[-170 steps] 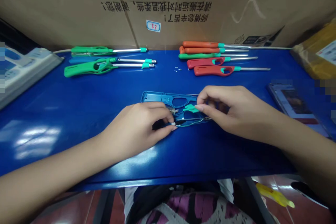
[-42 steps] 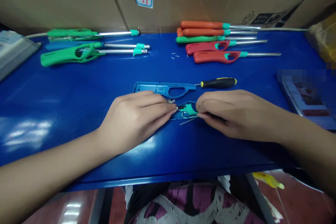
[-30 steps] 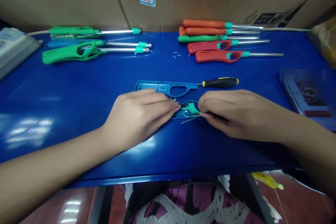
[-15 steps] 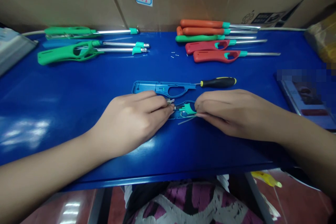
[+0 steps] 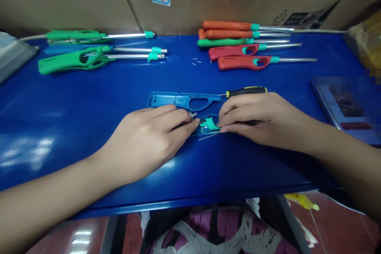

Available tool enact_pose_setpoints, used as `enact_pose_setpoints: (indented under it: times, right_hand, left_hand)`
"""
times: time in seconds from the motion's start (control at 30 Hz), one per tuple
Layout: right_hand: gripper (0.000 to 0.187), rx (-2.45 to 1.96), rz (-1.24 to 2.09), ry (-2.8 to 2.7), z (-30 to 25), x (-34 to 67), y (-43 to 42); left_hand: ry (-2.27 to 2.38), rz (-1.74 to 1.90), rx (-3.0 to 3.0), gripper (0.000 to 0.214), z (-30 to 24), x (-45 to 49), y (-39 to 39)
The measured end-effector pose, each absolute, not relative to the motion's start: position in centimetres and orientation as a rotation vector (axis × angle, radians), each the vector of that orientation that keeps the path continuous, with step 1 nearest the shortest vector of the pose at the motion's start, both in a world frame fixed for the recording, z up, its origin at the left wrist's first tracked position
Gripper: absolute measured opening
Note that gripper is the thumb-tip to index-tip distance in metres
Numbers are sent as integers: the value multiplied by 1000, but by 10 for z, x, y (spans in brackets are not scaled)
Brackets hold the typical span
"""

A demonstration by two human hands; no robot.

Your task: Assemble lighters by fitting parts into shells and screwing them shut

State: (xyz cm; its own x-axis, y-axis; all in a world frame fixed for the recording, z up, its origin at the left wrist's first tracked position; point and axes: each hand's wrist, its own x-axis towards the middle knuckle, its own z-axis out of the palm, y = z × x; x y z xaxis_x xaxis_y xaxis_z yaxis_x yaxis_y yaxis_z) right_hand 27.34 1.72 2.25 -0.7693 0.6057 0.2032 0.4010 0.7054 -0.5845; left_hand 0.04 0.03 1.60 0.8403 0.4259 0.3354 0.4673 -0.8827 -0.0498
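Note:
Under both hands lies an opened blue lighter casing half [image 5: 196,130] with small inner parts in it. My left hand [image 5: 153,137] is closed over its left end, covering much of it; a small metal-tipped piece shows at its fingertips. At the right, my right hand [image 5: 251,117] pinches beside the teal trigger [image 5: 210,123], its fingertips touching that end of the casing. A thin clear tube [image 5: 208,136] sticks out along the near edge. Just beyond lies the other blue casing half [image 5: 169,99], hollow side up. The tip of a black and yellow screwdriver [image 5: 247,90] meets its right end.
Green and blue long-necked lighters [image 5: 74,61] lie at the back left. Orange, green and red ones [image 5: 238,62] lie at the back right. Several tiny screws [image 5: 195,62] lie between them. A cardboard box [image 5: 89,0] stands behind; a boxed item [image 5: 348,111] lies right.
My right hand has shifted slightly up and left, its fingers now more bent beside the trigger and overlapping the screwdriver handle's lower edge. My left hand stays nearly in place on the casing.

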Motion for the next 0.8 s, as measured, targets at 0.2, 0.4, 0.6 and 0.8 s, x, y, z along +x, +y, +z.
enact_pose_setpoints:
  times: [0.2, 0.4, 0.6, 0.8]
  right_hand:
    - [17, -768, 745, -2524, 21, 274, 16]
    - [20, -715, 628, -2575, 21, 274, 14]
    - [25, -680, 580, -2676, 21, 275, 13]
    - [27, -604, 562, -2696, 20, 278, 13]
  left_hand:
    - [-720, -446, -2876, 26, 20, 4, -4]
    - [-750, -423, -2838, 23, 19, 3, -8]
    - [-739, -440, -2844, 21, 16, 3, -7]
    - [-794, -456, -2860, 26, 16, 4, -9]
